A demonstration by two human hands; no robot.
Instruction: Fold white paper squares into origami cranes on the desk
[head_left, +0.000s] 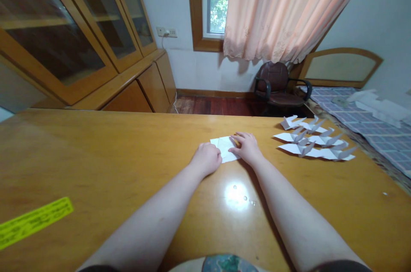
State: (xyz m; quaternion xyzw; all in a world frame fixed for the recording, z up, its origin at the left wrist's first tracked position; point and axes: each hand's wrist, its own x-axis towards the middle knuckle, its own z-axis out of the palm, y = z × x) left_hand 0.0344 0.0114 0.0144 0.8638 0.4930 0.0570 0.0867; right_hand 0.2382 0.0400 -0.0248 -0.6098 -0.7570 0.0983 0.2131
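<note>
A small folded sheet of white paper [224,149] lies on the wooden table between my hands, with crease lines on its upper face. My left hand [207,158] is closed at the paper's left edge, knuckles bent and fingertips pressed on it; the left hand covers part of that edge. On the opposite side, my right hand [246,147] rests over the right edge with thumb and forefinger apart, their tips touching the paper. To the right of that hand stand several folded white paper cranes [300,148], grouped in rows.
The wooden table [128,169] spreads wide around my arms. A yellow printed strip [35,223] appears at the left. Beyond the table are a glass-fronted cabinet [80,49], a dark red armchair [278,84], a pink curtain [272,11] and a bed with checked cover [372,122].
</note>
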